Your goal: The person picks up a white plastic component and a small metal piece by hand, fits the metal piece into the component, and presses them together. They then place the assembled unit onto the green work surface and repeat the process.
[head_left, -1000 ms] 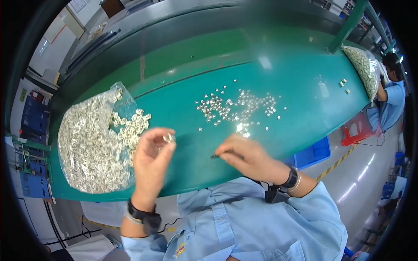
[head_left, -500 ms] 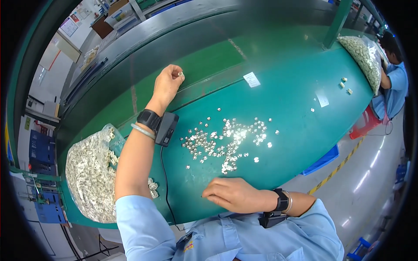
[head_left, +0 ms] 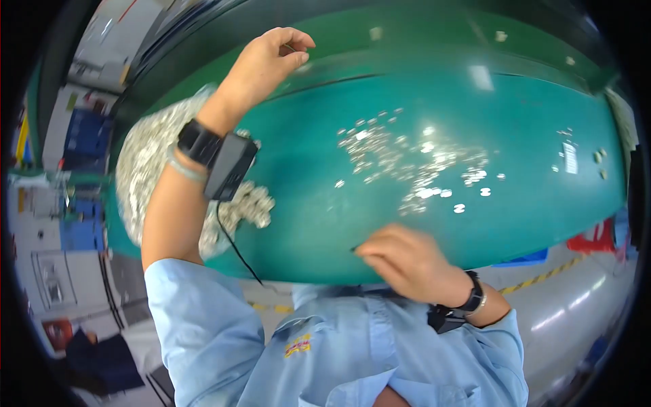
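My left hand (head_left: 274, 57) reaches over the green conveyor belt (head_left: 434, 34) beyond the table. Its thumb and curled fingers are slightly apart, and I make out nothing held between them. A blurred pale spot lies just below the thumb. My right hand (head_left: 407, 261), smeared by motion, is closed above the table's near edge. A tiny dark tip shows at its fingertips; what it belongs to is hidden. Small shiny metal pieces (head_left: 380, 146) lie scattered on the green table (head_left: 305, 224). Left of them, a clear bag (head_left: 146, 169) of small cream-coloured parts has spilled some parts (head_left: 251, 207).
Several small pale parts (head_left: 500, 36) sit on the belt. At the table's right are a white paper slip (head_left: 570, 158) and a few small parts (head_left: 598, 157). A black cable (head_left: 234, 241) hangs from my left wrist device (head_left: 230, 166). A red stool (head_left: 590, 237) stands beyond the right edge.
My view has shifted, bringing more of the belt's parts and spilled parts into sight. The small cream part pinched in my left hand no longer shows there; its fingers have loosened.
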Tool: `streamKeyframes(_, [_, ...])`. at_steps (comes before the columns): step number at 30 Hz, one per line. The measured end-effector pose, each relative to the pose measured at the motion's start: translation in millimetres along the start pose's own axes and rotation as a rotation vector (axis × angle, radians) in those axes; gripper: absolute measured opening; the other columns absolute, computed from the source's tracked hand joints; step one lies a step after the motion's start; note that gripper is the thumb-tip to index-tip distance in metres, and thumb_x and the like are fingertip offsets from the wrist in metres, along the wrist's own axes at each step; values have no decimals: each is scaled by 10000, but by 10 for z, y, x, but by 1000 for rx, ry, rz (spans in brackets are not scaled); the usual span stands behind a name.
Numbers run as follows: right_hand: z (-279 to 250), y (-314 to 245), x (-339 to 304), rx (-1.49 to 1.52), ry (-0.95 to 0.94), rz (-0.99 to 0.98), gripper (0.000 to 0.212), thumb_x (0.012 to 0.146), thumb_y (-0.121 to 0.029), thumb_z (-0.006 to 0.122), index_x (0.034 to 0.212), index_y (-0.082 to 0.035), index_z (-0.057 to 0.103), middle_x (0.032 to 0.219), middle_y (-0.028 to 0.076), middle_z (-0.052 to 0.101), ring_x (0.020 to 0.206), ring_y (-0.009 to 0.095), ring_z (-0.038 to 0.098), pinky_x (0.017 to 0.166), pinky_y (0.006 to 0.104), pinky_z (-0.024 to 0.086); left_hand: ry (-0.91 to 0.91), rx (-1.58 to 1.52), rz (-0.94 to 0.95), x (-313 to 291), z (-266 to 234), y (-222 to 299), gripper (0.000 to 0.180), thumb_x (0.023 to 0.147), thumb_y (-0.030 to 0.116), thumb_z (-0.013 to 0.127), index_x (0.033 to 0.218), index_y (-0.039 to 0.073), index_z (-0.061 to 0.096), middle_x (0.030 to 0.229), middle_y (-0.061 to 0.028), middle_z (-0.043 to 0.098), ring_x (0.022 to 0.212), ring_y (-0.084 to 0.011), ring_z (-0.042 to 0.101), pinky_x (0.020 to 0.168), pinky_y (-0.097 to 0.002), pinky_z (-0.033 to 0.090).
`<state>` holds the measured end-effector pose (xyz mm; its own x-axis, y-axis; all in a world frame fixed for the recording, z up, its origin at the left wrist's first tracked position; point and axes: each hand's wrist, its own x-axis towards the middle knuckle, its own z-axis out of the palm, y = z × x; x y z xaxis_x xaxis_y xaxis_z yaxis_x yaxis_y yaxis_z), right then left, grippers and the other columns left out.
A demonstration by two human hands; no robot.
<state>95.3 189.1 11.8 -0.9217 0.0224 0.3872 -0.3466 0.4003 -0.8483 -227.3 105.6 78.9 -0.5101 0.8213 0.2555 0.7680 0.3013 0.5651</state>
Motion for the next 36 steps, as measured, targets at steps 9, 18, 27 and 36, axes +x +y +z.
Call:
streamKeyframes(9, [67, -49, 23, -53, 34, 20, 134, 823, 36, 633, 943, -23, 642, 874, 114, 629, 742, 262, 608, 621, 329, 491, -149, 133, -221, -2001, -304, 553, 143, 812, 30, 675, 950, 13, 642, 898, -101, 603, 841, -252, 609, 731, -330, 494])
streamKeyframes(18, [131, -82, -62, -100, 145, 98, 162, 849, 39, 605, 994, -27, 633, 884, 113, 609, 761, 228, 600, 673, 320, 484, -247, 391, 66, -1980, -104, 385, 207, 776, 35, 692, 973, 23, 631, 925, -118, 582, 847, -305, 583, 722, -361, 489])
streamKeyframes(27, [64, -38, -191, -18, 234, 120, 161, 880, 34, 577, 1026, -26, 611, 940, 98, 593, 770, 176, 600, 687, 295, 492, 32, -790, -386, -1984, -49, 646, 190, 874, 39, 636, 1053, -2, 589, 1043, -124, 618, 810, -166, 611, 677, -283, 497])
streamKeyframes(36, [-328, -149, -480, -169, 431, 249, 160, 896, 42, 552, 1038, -8, 605, 964, 81, 586, 785, 144, 607, 691, 264, 490, 54, -1342, -506, -2098, 511, 879, 233, 900, 76, 622, 1110, 7, 547, 1111, -139, 591, 814, -140, 584, 701, -264, 482])
